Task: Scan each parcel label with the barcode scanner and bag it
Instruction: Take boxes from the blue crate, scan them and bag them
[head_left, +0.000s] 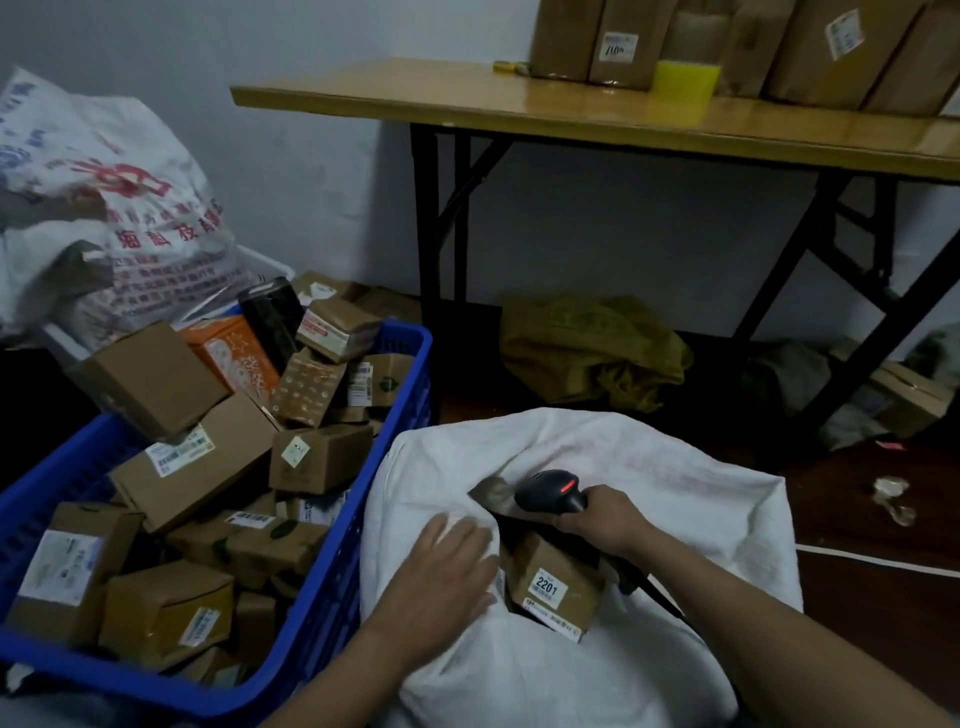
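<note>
A white woven bag (649, 483) stands open in front of me. In its mouth lies a brown parcel (558, 582) with a white label reading 2201. My left hand (444, 566) lies flat with straight fingers on the bag's left rim, beside that parcel. My right hand (602, 519) grips the handle of a black barcode scanner (553, 491), whose red light glows, just above the bag's opening. A blue plastic crate (332, 613) at the left holds several cardboard parcels with labels.
A folding wooden table (571, 111) with black legs stands behind, carrying several cardboard boxes and a yellow sponge (685, 78). A printed white sack (104, 208) sits behind the crate. Crumpled olive bags (592, 348) lie under the table. A white cable (878, 558) crosses the floor at right.
</note>
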